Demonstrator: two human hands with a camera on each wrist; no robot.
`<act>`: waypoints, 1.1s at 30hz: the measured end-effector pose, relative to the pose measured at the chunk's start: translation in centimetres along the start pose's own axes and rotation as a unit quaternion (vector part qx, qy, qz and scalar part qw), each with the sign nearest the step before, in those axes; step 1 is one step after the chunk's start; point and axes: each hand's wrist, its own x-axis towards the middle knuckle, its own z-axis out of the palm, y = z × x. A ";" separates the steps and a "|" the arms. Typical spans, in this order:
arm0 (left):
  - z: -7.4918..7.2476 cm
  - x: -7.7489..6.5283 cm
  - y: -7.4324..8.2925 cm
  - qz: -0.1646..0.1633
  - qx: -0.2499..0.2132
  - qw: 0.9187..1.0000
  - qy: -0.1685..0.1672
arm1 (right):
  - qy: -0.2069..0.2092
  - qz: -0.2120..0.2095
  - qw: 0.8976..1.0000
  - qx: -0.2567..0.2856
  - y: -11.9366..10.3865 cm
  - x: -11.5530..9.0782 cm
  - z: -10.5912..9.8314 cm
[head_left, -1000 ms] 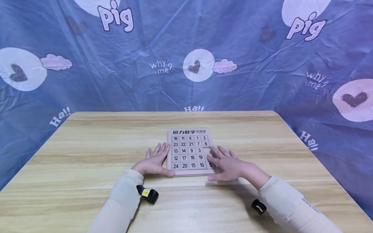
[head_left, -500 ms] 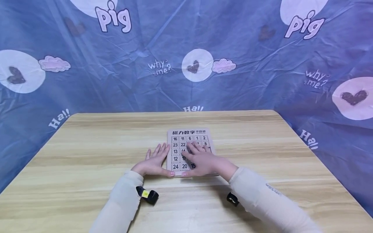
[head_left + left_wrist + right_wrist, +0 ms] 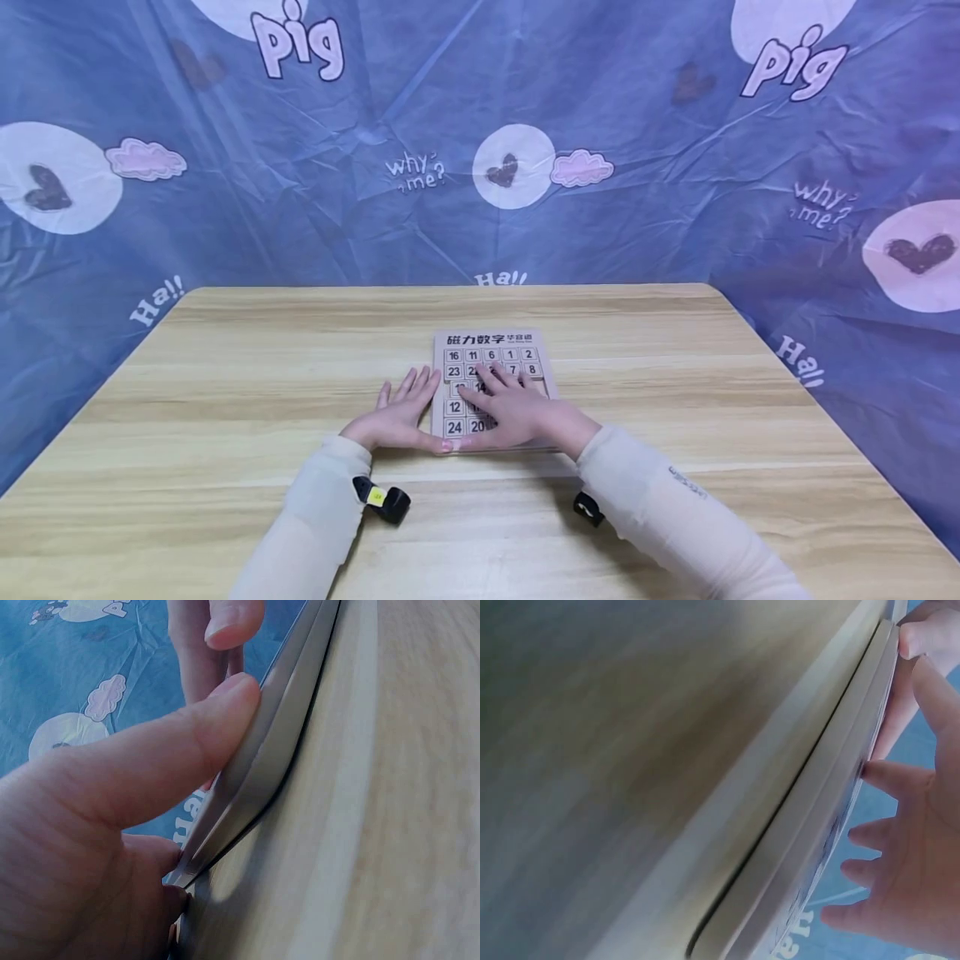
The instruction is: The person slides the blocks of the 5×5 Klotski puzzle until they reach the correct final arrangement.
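Fingers of right hand (image 3: 517, 415) straight and spread apart, palm down over the near, central part of a pale number board (image 3: 439, 358). One fingertip at tile 13 (image 3: 454, 387), a little out of line, right of tile 12 (image 3: 454, 407) on its near side. Fingers of left hand (image 3: 396, 423) also straight, thumb well apart from the rest: fingertips along the board's left edge, thumb on the near-left corner. Thumb tips of both hands very close there; contact between them, cannot tell.

Board flat near the middle of the worktop (image 3: 225, 417). Dark lettering (image 3: 487, 339) along its far margin. Readable in the far row: 16, 11, 6, 1, 2. Next row: 23 at left, 7 and 8 at right. Near left: 24 and 20. Much of the rest hidden under the right hand.

Farther out: cream left sleeve (image 3: 311, 508) and right sleeve (image 3: 652, 492), the latter with small dark print. Black wrist device at each, yellow label on the left one (image 3: 382, 500). Light wood grain all across the worktop. Beyond the far edge, creased blue cloth (image 3: 315, 208), printed with hearts, pink clouds, "pig", "why me?" and "Ha!!".
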 end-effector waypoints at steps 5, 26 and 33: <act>-0.2 -0.1 0.2 -0.002 -0.004 1.000 -0.002 | -0.001 0.004 1.000 0.005 0.8 -0.7 -0.1; -0.3 -0.2 0.2 -0.002 -0.005 1.000 0.000 | -0.010 -0.080 0.997 -0.003 -0.7 -3.4 0.3; -0.2 -0.1 0.2 -0.003 0.003 1.000 0.001 | -0.015 -0.082 0.996 -0.018 -1.3 -3.7 0.6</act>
